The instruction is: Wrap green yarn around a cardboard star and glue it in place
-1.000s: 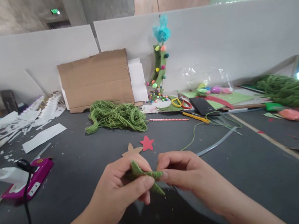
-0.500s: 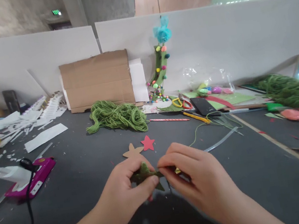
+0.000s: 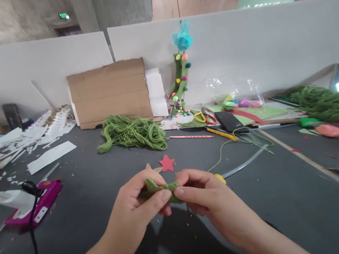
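A small star shape wrapped in green yarn [image 3: 158, 186] is held between both hands above the dark table [image 3: 101, 185]. My left hand [image 3: 135, 216] pinches it from the left with thumb and fingers closed. My right hand [image 3: 207, 200] grips its right tip with closed fingers, and a bit of something yellow [image 3: 220, 177] shows behind its knuckles. Just beyond the hands lie a red paper star [image 3: 166, 162] and a tan star [image 3: 149, 167] that is mostly hidden by my left hand.
A skein of green yarn [image 3: 132, 133] lies in front of a cardboard sheet [image 3: 109, 92]. A pink device [image 3: 36, 203] with a black cable sits at left. Scissors [image 3: 203, 117], a phone [image 3: 227, 120], pencils and a glue stick [image 3: 246, 162] lie at right, with more green yarn [image 3: 333, 105].
My right hand has turned back so its fingers pinch the star's right tip from beside it. Both hands have shifted slightly and the green star has rotated between them.
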The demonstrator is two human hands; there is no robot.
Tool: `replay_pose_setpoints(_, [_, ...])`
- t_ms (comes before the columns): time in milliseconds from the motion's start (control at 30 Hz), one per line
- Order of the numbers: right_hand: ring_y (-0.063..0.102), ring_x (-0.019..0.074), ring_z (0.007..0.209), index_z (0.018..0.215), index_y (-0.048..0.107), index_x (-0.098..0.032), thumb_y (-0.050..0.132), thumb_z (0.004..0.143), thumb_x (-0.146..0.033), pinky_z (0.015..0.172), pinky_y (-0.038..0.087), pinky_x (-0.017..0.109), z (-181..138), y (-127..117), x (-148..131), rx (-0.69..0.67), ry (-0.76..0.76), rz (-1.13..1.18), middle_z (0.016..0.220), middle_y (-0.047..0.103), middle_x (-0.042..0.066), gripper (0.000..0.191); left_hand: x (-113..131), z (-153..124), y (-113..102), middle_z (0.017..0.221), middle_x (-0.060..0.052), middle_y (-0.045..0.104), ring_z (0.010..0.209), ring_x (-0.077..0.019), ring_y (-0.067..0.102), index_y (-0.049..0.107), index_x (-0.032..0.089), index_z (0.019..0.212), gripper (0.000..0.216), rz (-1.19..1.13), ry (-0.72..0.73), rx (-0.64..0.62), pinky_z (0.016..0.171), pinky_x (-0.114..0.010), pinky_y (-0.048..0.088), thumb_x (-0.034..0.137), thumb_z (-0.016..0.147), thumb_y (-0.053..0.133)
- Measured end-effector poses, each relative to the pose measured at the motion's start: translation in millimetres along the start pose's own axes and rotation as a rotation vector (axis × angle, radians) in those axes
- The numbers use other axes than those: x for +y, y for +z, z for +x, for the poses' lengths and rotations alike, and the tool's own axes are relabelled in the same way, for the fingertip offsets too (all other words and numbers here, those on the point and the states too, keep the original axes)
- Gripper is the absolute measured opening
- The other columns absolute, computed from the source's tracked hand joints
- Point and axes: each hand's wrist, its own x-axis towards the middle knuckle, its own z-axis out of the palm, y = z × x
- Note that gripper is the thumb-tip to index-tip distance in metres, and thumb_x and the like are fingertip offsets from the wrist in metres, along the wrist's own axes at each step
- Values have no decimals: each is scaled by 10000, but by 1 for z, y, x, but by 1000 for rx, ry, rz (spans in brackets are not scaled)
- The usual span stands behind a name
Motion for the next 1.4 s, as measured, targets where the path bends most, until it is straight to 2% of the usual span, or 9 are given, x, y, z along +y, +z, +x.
replay_pose_setpoints(100, [439, 102, 528, 635, 599, -185, 571, 751, -182, 480, 339, 215, -6, 3, -3, 135, -351, -474, 597, 511, -23, 119, 0, 1, 3, 695, 36, 560, 583, -91, 550, 577, 194, 753, 67, 3, -34, 94, 590, -214, 436, 224, 812, 570])
replay_pose_setpoints(233, [505, 129, 584, 759, 620, -171, 469, 851, -141, 533, 389, 241, -13, 3, 3, 171, -771, -1048, 704, 569, 34, 179, -3, 5, 6, 750, 23, 594, 597, -85, 535, 642, 181, 818, 61, -110, -110, 107, 613, -210, 442, 214, 773, 616])
replay_pose_setpoints(433, [508, 172, 590, 664, 572, -158, 438, 826, -59, 510, 346, 276, -17, 6, 9, 197, -1023, -1503, 653, 565, 56, 232, -8, 6, 7, 705, 30, 587, 634, -86, 516, 627, 169, 745, 116, -293, -229, 156, 616, -191, 412, 152, 664, 708])
replay_pose_setpoints(600, [446, 150, 518, 621, 555, -178, 454, 833, -106, 478, 284, 280, -19, 10, 9, 235, -997, -1546, 575, 509, 20, 245, -8, 8, 7, 706, 3, 603, 601, -86, 490, 653, 145, 740, 129, -327, -273, 171, 607, -206, 394, 182, 640, 725])
replay_pose_setpoints(800, [442, 145, 532, 663, 586, -160, 455, 811, -116, 482, 316, 269, -20, 12, 8, 106, -971, -1399, 602, 527, 25, 203, 0, 7, 7, 607, 43, 487, 580, -82, 432, 586, 152, 583, 104, -202, -230, 154, 576, -200, 346, 135, 641, 670])
replay_pose_setpoints(933, [523, 153, 684, 734, 603, -182, 523, 774, -140, 599, 413, 264, -15, 5, -3, 229, -700, -943, 758, 557, 27, 99, 4, 6, 4, 661, 27, 499, 626, -101, 447, 608, 154, 585, 80, 35, -160, 143, 580, -214, 333, 140, 654, 645])
replay_pose_setpoints(1033, [542, 151, 708, 774, 625, -214, 593, 735, -156, 601, 428, 256, -8, 1, -9, 164, -464, -741, 781, 566, 0, 77, 4, 6, 4, 681, 18, 510, 629, -110, 452, 624, 154, 605, 64, 144, -164, 139, 572, -223, 333, 168, 665, 637])
replay_pose_setpoints(1233, [525, 132, 652, 664, 595, -190, 583, 736, -152, 601, 416, 250, -3, 1, -5, 104, -293, -515, 688, 551, -22, 83, -2, 4, 9, 592, 27, 511, 557, -105, 438, 612, 154, 628, 52, 5, -268, 100, 550, -232, 332, 182, 671, 623])
replay_pose_setpoints(1400, [516, 125, 650, 640, 561, -192, 571, 748, -130, 609, 404, 239, -3, 1, -1, 107, -346, -524, 681, 544, -29, 125, -4, 4, 11, 543, 37, 490, 513, -87, 423, 607, 141, 623, 35, -170, -344, 82, 521, -220, 328, 118, 648, 616])
